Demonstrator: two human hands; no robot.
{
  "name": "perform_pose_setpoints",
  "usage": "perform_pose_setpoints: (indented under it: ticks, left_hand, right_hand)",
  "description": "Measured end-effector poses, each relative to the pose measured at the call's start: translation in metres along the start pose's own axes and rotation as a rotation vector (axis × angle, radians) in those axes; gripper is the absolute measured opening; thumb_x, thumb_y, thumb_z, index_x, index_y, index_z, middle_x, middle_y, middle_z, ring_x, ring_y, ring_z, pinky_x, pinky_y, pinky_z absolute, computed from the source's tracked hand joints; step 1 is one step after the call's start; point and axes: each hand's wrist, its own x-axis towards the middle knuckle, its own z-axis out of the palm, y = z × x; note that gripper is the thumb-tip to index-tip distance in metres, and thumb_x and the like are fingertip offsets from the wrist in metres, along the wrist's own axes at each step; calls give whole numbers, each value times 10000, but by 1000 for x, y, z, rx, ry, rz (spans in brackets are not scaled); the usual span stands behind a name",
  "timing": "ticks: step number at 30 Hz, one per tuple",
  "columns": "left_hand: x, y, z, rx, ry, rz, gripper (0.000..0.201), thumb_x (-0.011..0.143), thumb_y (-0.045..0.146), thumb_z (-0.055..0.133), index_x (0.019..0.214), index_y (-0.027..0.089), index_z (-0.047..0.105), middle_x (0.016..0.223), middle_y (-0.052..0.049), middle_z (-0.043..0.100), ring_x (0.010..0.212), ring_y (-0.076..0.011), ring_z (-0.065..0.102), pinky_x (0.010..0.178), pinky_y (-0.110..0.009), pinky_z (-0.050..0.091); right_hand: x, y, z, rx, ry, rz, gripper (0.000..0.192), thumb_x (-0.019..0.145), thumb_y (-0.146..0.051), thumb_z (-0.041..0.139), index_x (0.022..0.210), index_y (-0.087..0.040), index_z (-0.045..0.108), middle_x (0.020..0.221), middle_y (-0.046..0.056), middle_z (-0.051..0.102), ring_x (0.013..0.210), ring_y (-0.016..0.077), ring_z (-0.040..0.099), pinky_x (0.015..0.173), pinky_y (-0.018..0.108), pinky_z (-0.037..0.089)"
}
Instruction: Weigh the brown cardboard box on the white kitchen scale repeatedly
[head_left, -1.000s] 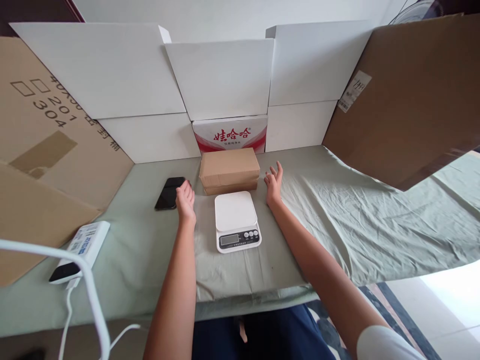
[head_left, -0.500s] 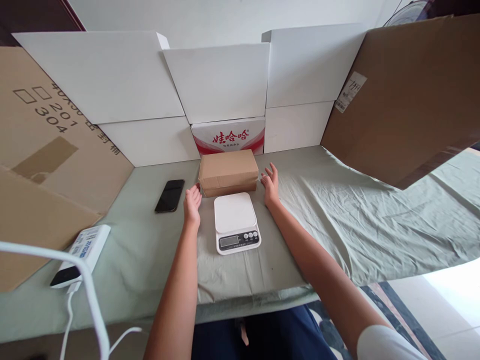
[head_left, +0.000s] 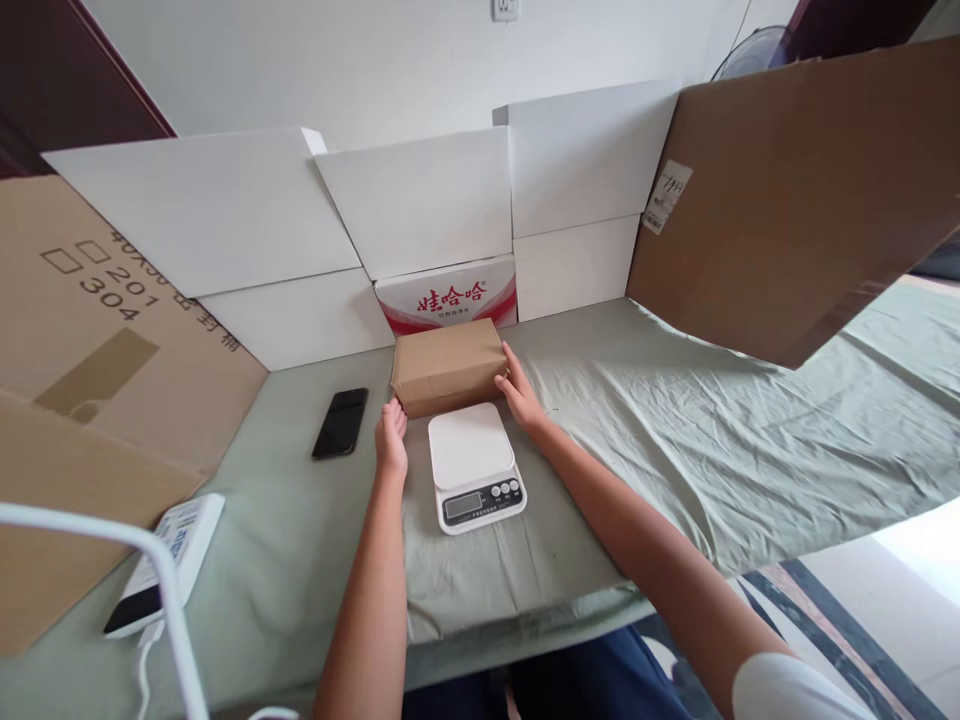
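Observation:
A small brown cardboard box [head_left: 448, 365] sits behind the kitchen scale, held between my two hands. My right hand [head_left: 519, 388] grips its right end, the thumb on the front and the fingers along the side. At the box's left front corner, my left hand [head_left: 391, 436] presses in with its fingers together, their tips partly hidden. Between my forearms lies the white kitchen scale [head_left: 471, 448], its display and buttons facing me and nothing on its platform.
A black phone [head_left: 340, 423] lies left of my left hand. Further left are a white power bank [head_left: 169, 560] and a white cable [head_left: 169, 570]. White boxes [head_left: 420, 205] and a red-and-white carton [head_left: 450, 297] line the back. Large cardboard pieces [head_left: 780, 200] flank the green cloth [head_left: 600, 400].
My right hand has moved left from beside the cardboard box onto its right end. My left hand has come to the left corner. The camera view has shifted and tilted slightly.

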Motion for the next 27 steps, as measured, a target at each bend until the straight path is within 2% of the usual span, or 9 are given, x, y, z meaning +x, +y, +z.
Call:
perform_pose_setpoints:
  ticks: [3, 6, 11, 13, 18, 22, 27]
  left_hand:
    - [-1, 4, 2, -10, -1, 49, 747, 922, 667, 468, 1407, 114, 601, 1525, -231, 505, 1448, -303, 453, 1202, -441, 336]
    - [-10, 11, 3, -18, 19, 172, 705, 894, 639, 544, 1375, 131, 631, 1477, -202, 569, 1427, -303, 486, 1203, -435, 346]
    - [-57, 18, -11, -6, 43, 284, 662, 895, 593, 571, 1384, 151, 628, 1456, -168, 598, 1394, -305, 528, 1196, -440, 371]
    - [-82, 15, -22, 3, 46, 279, 684, 892, 612, 560, 1396, 154, 619, 1452, -169, 601, 1390, -314, 532, 1194, -455, 374]
    - [-133, 2, -45, 48, 70, 209, 718, 852, 662, 559, 1374, 175, 642, 1397, -170, 644, 1368, -333, 551, 1186, -490, 382]
    - [-146, 2, -47, 56, 94, 181, 697, 865, 648, 539, 1377, 186, 641, 1410, -165, 636, 1383, -333, 533, 1183, -494, 389]
    - [-145, 6, -43, 74, 89, 147, 754, 849, 682, 534, 1403, 177, 615, 1456, -174, 593, 1397, -332, 514, 1179, -477, 398]
  right_hand:
    - [1, -1, -1, 38, 14, -19, 757, 909, -545, 558, 1584, -289, 331, 1690, 12, 298, 1580, 271, 252, 1278, 504, 273]
    - [-1, -5, -3, 42, 49, -83, 801, 915, -584, 555, 1607, -290, 275, 1696, 23, 280, 1577, 265, 263, 1263, 467, 319]
    - [-33, -24, -12, 2, 31, -143, 796, 933, -600, 563, 1615, -352, 236, 1690, 21, 275, 1562, 270, 292, 1246, 464, 351]
    - [-57, -30, -17, -22, 10, -131, 774, 944, -605, 547, 1612, -387, 224, 1684, 13, 281, 1548, 276, 323, 1244, 485, 354]
    - [-106, -35, -27, -130, 8, -113, 724, 957, -594, 532, 1600, -425, 245, 1676, 2, 295, 1566, 295, 280, 1227, 529, 376]
    - [-112, -41, -27, -172, -10, -131, 685, 972, -571, 520, 1592, -421, 270, 1655, 12, 339, 1560, 290, 288, 1224, 516, 377]
    - [-109, -46, -26, -196, -1, -128, 670, 976, -571, 507, 1587, -398, 294, 1631, 33, 376, 1524, 302, 346, 1177, 507, 426]
